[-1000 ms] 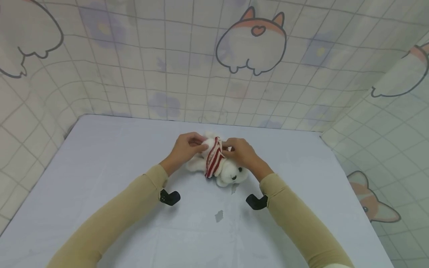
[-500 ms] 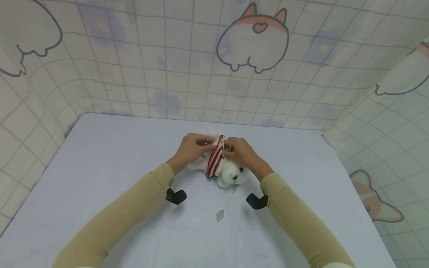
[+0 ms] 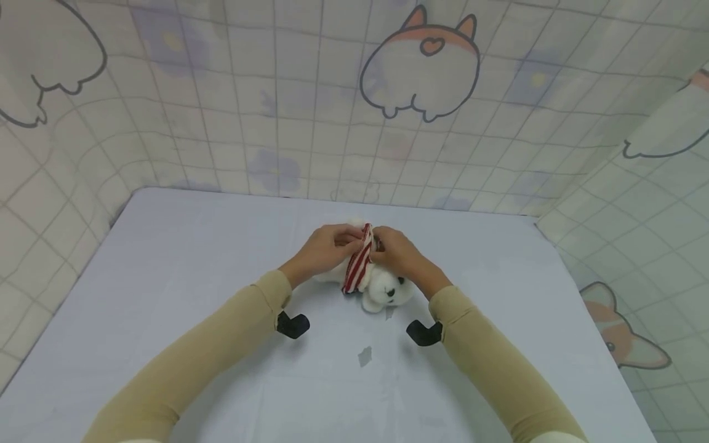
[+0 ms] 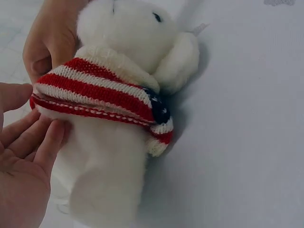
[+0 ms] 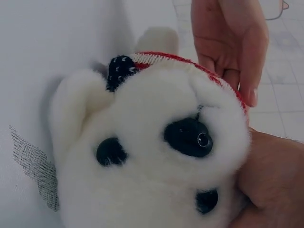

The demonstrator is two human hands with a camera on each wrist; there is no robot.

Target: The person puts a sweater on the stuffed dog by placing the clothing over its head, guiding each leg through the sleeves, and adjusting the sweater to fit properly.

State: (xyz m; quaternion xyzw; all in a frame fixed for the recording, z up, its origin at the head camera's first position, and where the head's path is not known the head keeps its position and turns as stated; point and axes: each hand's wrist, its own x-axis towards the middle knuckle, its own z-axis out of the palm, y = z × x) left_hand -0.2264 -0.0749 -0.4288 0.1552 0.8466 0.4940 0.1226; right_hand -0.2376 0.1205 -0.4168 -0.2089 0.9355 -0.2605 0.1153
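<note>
A white plush bear lies on its side on the table, head toward the right, with black eyes and nose. Round its body is a red-and-white striped knit sweater with a navy starred patch. My left hand pinches the sweater's hem at its upper edge, thumb outside and fingers against the white fur below. My right hand is on the other side, behind the head, its curled fingers holding the sweater near the neck. The bear's face fills the right wrist view, and its body hides most right fingertips.
The white table has grey patches in front of the bear. A grid-patterned curtain with cartoon corgis stands behind and at both sides. Black wrist mounts stick out from the tan sleeves.
My left hand has moved right along the bear's body to the sweater's edge, and the sweater's upper part has shifted slightly right. My right hand and the bear's head have barely moved.
</note>
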